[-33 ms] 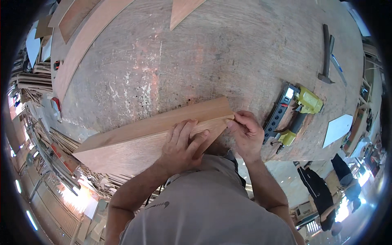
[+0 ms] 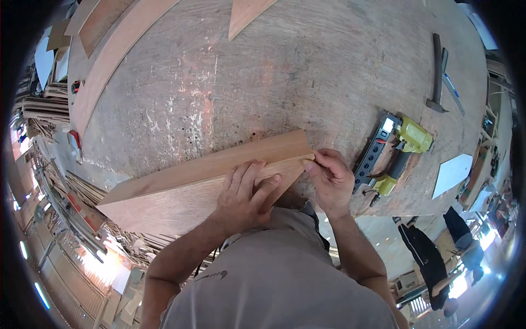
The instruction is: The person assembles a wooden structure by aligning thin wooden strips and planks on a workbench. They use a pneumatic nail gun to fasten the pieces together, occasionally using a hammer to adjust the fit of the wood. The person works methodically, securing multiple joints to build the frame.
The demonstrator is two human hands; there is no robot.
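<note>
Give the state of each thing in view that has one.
Left hand, resting on the wooden piece
Right hand, pinching at that piece's right corner
Wooden piece, touched by both hands
Nail gun, lying on its side, untouched
Hammer, lying flat
White sheet, lying flat
Workbench, scuffed

Long, light-brown wooden workpiece (image 2: 181, 197), its flat faces meeting along a lengthwise edge, set obliquely at the near edge of the worktop (image 2: 263, 82), right end farther forward.

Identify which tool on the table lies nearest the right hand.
The nail gun, just beside the right hand; the hammer and blue tool lie farther off.
</note>
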